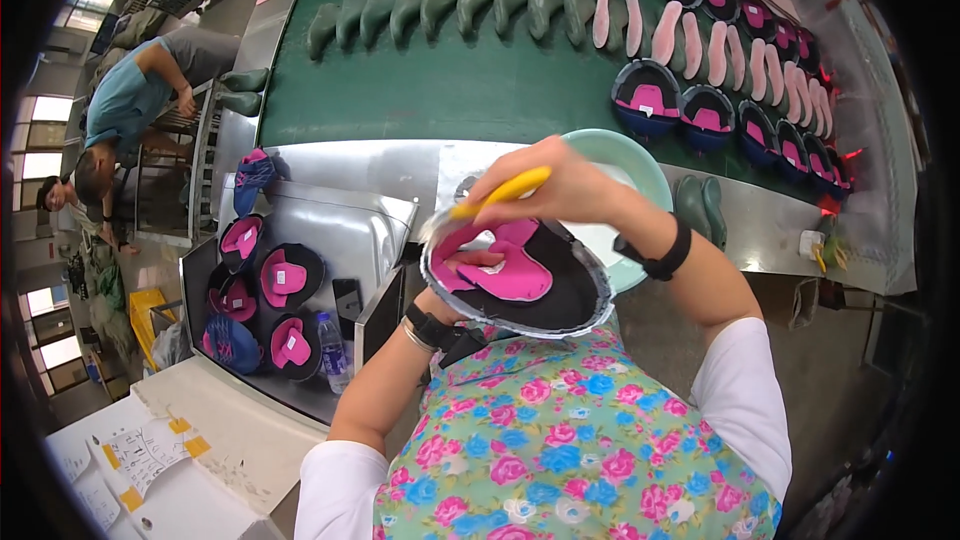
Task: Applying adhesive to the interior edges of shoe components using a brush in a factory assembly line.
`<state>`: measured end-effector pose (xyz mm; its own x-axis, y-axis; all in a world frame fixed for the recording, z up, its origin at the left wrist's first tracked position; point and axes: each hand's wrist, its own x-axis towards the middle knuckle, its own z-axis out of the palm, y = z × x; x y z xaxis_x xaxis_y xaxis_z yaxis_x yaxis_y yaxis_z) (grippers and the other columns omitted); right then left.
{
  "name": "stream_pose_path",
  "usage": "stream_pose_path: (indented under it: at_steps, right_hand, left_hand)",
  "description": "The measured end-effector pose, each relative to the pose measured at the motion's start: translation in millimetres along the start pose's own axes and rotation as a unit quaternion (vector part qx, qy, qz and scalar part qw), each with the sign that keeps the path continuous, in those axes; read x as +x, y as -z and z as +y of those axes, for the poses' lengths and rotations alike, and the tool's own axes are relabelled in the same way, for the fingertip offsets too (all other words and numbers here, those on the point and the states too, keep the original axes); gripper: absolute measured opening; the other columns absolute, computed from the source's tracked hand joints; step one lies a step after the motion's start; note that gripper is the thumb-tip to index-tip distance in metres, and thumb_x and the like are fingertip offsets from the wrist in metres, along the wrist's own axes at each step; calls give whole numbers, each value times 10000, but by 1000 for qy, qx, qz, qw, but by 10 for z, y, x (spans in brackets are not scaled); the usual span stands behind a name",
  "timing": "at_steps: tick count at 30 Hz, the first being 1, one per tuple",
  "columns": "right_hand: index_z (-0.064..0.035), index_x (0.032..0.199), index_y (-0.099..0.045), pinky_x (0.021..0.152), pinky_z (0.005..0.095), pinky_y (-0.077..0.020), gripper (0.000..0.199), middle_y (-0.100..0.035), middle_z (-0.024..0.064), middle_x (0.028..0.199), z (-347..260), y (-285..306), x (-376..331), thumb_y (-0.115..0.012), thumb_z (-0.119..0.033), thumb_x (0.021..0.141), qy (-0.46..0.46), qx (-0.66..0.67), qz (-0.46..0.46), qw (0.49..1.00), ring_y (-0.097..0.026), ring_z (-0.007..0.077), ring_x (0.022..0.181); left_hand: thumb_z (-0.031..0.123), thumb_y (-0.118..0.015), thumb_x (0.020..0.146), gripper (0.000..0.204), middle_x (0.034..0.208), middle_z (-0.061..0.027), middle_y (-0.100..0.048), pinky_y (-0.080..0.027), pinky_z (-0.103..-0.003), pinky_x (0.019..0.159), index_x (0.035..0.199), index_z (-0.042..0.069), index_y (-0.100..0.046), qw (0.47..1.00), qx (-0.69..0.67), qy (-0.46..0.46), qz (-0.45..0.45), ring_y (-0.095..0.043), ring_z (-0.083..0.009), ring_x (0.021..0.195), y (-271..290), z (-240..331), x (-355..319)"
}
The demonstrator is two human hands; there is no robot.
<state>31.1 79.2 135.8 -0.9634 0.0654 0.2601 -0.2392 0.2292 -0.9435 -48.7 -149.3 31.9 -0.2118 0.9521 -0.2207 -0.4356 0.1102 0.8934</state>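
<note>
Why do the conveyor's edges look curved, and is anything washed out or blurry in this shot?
Head view: the fisheye lens bends the green conveyor toward the dark rim; the windows at left blow out white; glare streaks the steel tray; the right hand with its yellow brush looks slightly soft.

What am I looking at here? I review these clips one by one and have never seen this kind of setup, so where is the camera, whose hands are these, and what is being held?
There is no machine: a person works with bare hands. The single picture comes from a wide fisheye camera on that person's head, looking down, so straight edges bend near the rim. The left hand holds a dark shoe upper with pink lining from below, fingers inside it. The right hand grips a yellow-handled tool over it. Behind is a pale green bowl. Beyond lies a green conveyor belt carrying green soles, pink insoles and more uppers. A metal tray on the left holds a stack of uppers and a small bottle. Other workers stand far left.
</note>
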Motion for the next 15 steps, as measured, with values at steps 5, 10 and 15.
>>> stream_pose_path:
  at_steps: [5,10,15]
  right_hand:
    - [-3,834,-674,622,229,-480,157,-667,40,749,166,446,-598,-696,-158,822,-272,-136,47,952,-605,83,686]
    - [5,802,-654,602,224,-459,219,-639,52,721,-24,660,-898,-651,-206,861,-336,-185,153,911,-582,67,671]
    - [3,917,-653,650,294,-477,309,-660,123,797,-43,519,-532,-701,-283,811,-125,-126,150,973,-621,191,694]
  left_hand:
    - [100,-576,868,259,1039,-147,-656,-533,-376,872,1093,-29,-590,989,-76,120,46,-651,-252,939,-208,136,59]
    - [145,-592,877,325,1082,-119,-644,-529,-372,868,1172,15,-551,901,-315,263,137,-641,-234,970,-79,93,297]
    - [140,-580,910,371,1164,-59,-583,-487,-322,897,1256,45,-484,979,-152,-29,134,-588,-165,1045,-148,-25,706]
